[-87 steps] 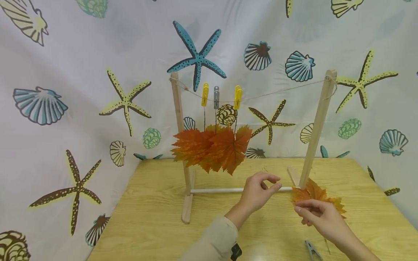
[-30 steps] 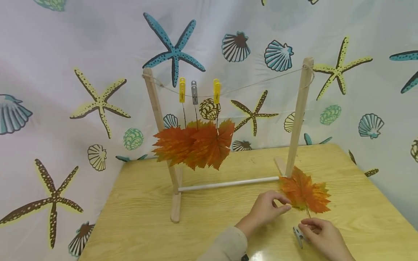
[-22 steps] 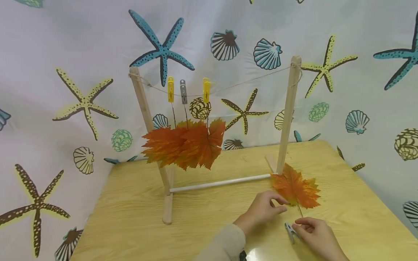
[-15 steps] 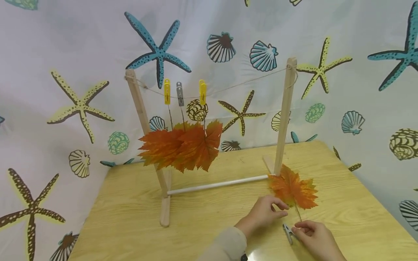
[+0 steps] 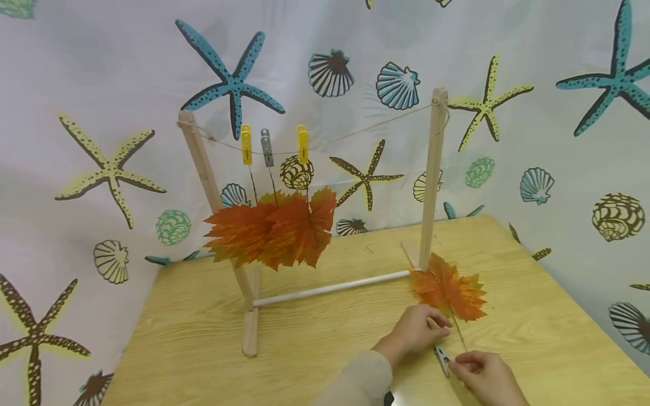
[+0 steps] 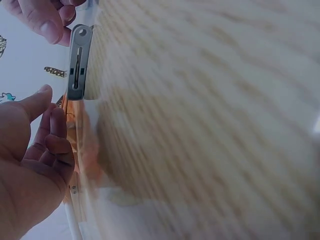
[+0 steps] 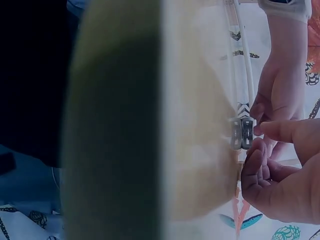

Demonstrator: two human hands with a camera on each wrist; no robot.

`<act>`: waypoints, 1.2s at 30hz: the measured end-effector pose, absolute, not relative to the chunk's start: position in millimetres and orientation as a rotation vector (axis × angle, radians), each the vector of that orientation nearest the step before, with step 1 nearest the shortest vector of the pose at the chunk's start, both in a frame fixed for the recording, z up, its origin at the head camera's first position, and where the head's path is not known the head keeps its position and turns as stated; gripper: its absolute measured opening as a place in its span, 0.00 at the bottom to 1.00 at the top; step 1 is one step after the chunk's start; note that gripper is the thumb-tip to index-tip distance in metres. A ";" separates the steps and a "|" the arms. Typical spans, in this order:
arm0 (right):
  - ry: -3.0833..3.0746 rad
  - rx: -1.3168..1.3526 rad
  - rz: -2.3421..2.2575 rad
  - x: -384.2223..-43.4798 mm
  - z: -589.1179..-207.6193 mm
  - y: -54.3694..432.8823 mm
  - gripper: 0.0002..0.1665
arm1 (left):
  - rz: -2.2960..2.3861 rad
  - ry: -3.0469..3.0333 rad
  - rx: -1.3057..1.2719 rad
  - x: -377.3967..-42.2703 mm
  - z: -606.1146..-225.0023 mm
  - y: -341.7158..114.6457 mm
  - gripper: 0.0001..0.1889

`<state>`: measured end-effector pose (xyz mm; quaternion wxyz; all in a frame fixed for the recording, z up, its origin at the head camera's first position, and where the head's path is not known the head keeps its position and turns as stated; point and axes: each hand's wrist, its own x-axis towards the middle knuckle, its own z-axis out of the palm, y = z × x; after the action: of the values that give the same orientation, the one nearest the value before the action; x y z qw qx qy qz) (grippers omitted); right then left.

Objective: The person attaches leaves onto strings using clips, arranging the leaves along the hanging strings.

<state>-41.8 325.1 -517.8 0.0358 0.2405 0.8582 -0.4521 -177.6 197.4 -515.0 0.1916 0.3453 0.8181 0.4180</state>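
Observation:
A grey plastic clothespin point(image 5: 442, 361) lies on the table; the left wrist view shows its flat side. My right hand point(image 5: 490, 376) is at its right side, thumb and fingers bent close to the clip's end. Whether a fingertip touches it I cannot tell. On the far side of the clip is my left hand point(image 5: 420, 328), fingers loosely bent with nothing between them. An orange artificial maple leaf point(image 5: 449, 290) lies behind the hands, its stem running toward the right fingers. The stem's end is hidden by the right hand.
A wooden rack stands on the table point(image 5: 325, 349), with a left post point(image 5: 203, 163), right post point(image 5: 433, 180) and white bottom rod point(image 5: 330, 288). On its string hang leaves point(image 5: 274, 231), held by two yellow clothespins point(image 5: 246, 145) and a grey one point(image 5: 267, 148).
The view has swung right, so the rack shifts left in it. My hands have come from beside the leaf to the loose clothespin. The clip and leaf keep their places on the table.

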 end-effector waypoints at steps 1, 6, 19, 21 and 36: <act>2.624 0.748 -1.403 -41.2 -518.9 325.1 0.23 | 1.171 2.299 0.979 -177.7 -515.6 199.8 0.05; 2.599 0.775 -1.436 -37.9 -521.1 323.9 0.26 | 1.124 2.321 1.049 -178.9 -520.0 208.4 0.05; 2.694 0.810 -1.355 -35.6 -523.3 320.0 0.35 | 0.878 2.398 1.144 -184.4 -527.0 225.7 0.08; 2.727 0.807 -1.349 -35.4 -523.7 319.5 0.35 | 0.824 2.426 1.164 -186.5 -527.2 228.4 0.09; 2.784 0.839 -1.387 -35.1 -528.5 313.2 0.33 | 0.552 2.461 1.458 -194.7 -524.2 237.7 0.09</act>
<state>-35.1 313.2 -528.5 -0.0401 0.2603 0.8634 -0.4303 -194.7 237.7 -524.2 0.1138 0.4973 0.8392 0.1884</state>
